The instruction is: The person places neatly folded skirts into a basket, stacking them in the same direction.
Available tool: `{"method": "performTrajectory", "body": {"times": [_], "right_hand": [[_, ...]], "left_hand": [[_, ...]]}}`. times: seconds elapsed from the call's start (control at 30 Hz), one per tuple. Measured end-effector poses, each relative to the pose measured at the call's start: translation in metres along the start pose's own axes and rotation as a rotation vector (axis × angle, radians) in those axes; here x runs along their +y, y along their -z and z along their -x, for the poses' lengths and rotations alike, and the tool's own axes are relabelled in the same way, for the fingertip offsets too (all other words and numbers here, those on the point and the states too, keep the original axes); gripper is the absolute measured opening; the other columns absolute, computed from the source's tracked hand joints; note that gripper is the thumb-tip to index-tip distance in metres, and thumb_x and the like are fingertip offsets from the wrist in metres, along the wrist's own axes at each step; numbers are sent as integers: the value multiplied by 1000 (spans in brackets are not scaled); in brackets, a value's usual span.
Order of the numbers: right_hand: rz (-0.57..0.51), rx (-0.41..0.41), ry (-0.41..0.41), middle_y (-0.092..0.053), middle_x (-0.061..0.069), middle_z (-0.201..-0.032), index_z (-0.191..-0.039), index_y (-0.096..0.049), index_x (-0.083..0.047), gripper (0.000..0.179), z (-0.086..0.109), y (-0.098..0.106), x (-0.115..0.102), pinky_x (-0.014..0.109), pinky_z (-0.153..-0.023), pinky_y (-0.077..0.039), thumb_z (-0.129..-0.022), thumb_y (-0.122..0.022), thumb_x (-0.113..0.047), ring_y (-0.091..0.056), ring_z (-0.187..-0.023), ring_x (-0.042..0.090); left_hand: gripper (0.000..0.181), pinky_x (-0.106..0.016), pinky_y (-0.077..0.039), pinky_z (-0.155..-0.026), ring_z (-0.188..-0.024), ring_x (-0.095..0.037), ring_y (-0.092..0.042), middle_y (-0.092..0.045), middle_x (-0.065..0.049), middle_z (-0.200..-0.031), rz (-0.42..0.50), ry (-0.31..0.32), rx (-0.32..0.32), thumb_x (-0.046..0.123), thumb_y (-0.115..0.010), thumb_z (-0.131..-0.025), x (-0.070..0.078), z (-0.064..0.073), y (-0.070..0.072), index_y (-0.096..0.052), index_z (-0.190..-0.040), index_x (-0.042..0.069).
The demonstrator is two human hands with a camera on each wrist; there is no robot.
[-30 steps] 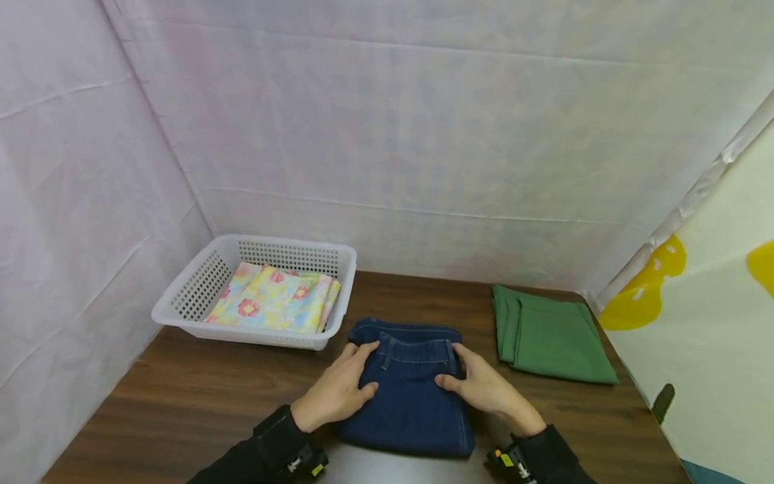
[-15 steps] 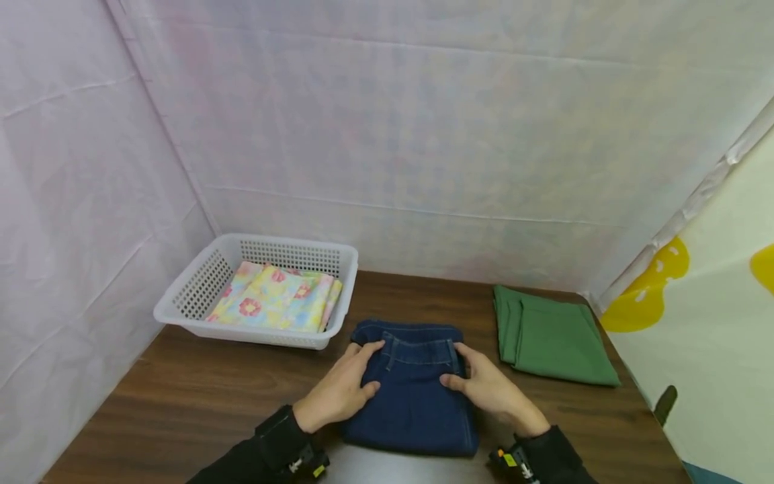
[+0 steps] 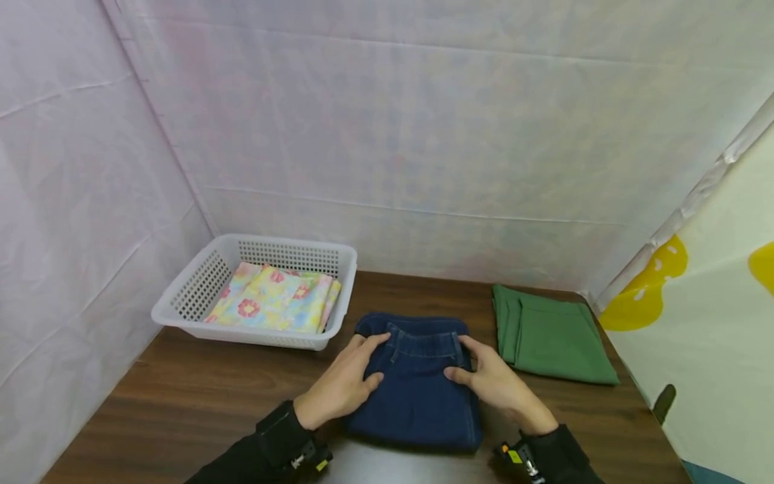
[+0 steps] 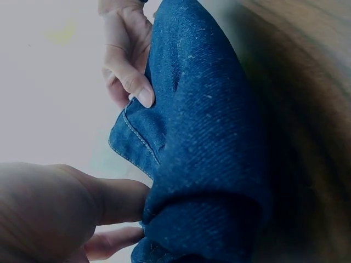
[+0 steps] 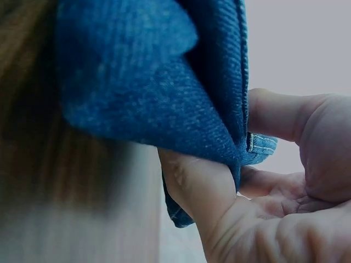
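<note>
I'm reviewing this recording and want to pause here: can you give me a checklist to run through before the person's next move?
1. Left hand holds the left side of the denim garment: ok.
2. Right hand holds its right side, a finger passing under the edge: ok.
3. Denim garment folded: ok.
4. Underside fully clear of the table: cannot tell.
5. Floral cloth inside the white basket: ok.
6. Green cloth apart from the denim: ok.
</note>
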State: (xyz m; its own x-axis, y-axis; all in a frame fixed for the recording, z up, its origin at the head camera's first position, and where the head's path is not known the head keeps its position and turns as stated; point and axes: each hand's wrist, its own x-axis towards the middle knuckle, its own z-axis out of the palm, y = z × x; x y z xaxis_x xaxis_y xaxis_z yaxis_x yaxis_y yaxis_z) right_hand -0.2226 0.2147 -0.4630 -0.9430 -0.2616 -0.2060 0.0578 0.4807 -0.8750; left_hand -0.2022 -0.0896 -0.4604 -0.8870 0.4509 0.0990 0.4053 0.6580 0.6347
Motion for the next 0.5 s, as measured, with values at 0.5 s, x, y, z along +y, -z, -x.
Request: {"method": "performTrajectory", "body": {"times": [0.5], "right_hand": [[76, 74, 115, -48, 15, -147, -159, -24, -10, 91, 2, 22, -29, 55, -104, -41, -91, -75, -44, -47, -133, 34]], "left_hand": [[68, -37, -48, -86, -116, -19, -52, -46, -6, -139, -6, -82, 101, 20, -70, -98, 21, -11, 39, -36, -156, 26]]}}
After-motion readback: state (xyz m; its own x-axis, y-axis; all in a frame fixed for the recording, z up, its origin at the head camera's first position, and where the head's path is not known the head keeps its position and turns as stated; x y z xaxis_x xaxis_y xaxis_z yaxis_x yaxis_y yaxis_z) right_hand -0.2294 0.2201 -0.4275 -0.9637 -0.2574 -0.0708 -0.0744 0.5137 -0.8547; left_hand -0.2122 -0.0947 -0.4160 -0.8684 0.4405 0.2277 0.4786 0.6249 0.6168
